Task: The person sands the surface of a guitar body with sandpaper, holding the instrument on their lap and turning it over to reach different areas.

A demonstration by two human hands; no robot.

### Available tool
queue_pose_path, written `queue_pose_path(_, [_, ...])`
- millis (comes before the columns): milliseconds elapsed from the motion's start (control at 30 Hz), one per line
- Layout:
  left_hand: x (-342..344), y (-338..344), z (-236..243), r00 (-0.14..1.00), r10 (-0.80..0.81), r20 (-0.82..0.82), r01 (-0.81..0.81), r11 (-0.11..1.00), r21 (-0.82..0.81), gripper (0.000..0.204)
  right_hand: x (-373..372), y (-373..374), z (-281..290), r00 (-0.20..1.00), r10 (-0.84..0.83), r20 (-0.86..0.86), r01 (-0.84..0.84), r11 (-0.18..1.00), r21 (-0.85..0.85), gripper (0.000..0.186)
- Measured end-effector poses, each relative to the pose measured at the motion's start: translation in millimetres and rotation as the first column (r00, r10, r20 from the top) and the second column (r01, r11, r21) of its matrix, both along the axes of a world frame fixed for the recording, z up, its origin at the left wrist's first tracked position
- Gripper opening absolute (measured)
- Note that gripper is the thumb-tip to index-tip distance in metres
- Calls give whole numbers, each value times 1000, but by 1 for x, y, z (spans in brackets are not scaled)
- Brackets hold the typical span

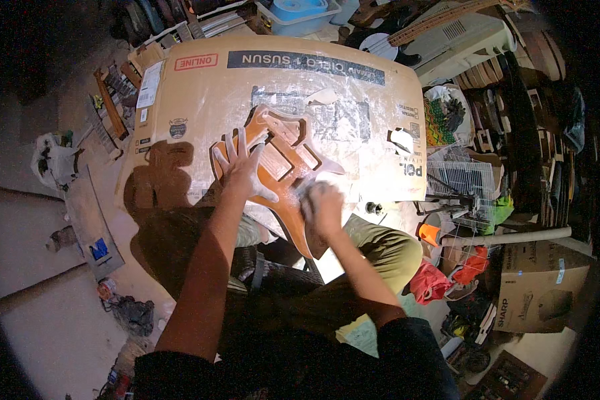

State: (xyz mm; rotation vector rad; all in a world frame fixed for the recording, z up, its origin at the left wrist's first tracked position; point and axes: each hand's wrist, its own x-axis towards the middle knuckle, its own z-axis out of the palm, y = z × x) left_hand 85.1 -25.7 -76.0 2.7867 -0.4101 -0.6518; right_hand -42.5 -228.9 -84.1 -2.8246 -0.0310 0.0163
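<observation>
An orange-brown electric guitar body (288,212) with routed cavities lies tilted over the near edge of a flattened cardboard box (210,93). My left hand (241,172) rests on its left side, fingers spread flat on the wood. On the lower right part of the body, my right hand (324,210) presses down with curled fingers, slightly blurred. Whatever may be under those fingers is hidden. Pale dust coats both hands and patches of the wood. The body's near end reaches down between my knees.
Whitish dust and torn patches mark the cardboard. Stacked wooden pieces (493,73) and a white wire rack (461,177) stand at the right, above a brown carton (543,287). A blue tub (299,15) sits at the far side. Red cloth (431,280) lies beside my right knee.
</observation>
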Motion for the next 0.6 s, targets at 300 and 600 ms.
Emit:
queue_pose_path(300, [-1,-3,3,1000,-2,2,2,1000,-24,140,-3,-13,-15,997,-39,72,42,998,-48,22])
queue_pose_path(600, [-5,1,-10,996,-10,87,15,998,-56,141,4,-32,-2,996,84,-22,-86,994,-74,28])
